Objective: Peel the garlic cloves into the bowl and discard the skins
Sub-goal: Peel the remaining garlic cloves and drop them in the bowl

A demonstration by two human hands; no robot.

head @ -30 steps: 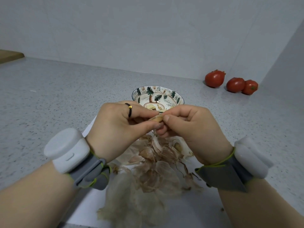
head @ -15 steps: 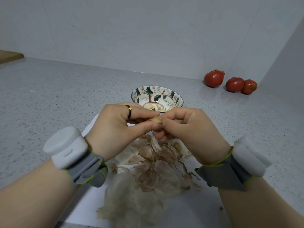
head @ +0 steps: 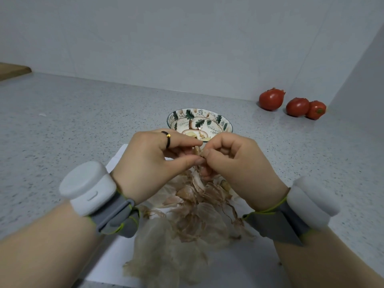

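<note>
Both hands meet above the skin pile [head: 193, 215]: left hand [head: 153, 163] and right hand [head: 239, 165] each pinch the same garlic clove [head: 199, 151] between thumb and curled fingers, its papery skin partly loose. Patterned bowl [head: 220, 119] sits just beyond the knuckles, peeled cloves inside. The skins lie on a white sheet [head: 239, 262]; three tomatoes [head: 297, 107] sit far right by the wall.

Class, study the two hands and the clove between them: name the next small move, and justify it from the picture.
Probably the right hand tugs the papery skin away from the garlic clove, which the left hand pinches above the pile of skins. Skin clings to it, so it is not ready for the bowl.
</note>
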